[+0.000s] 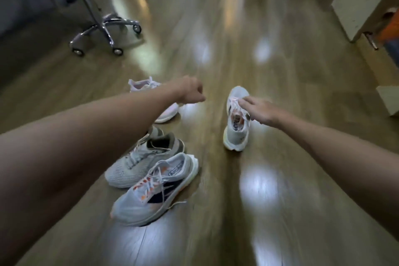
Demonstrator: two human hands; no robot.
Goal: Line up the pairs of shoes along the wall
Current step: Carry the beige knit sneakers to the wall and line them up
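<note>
Lone white shoe (236, 119), right: touched at laces by spread right hand (260, 110); tongue best gripped firmly. Left hand (190, 90) curled, nothing held.

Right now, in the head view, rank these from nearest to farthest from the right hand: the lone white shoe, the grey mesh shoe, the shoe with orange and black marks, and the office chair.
1. Lone white shoe, under the right hand fingers.
2. Grey mesh shoe, lower left.
3. Shoe with orange and black marks, nearer the camera.
4. Office chair, far upper left.
</note>
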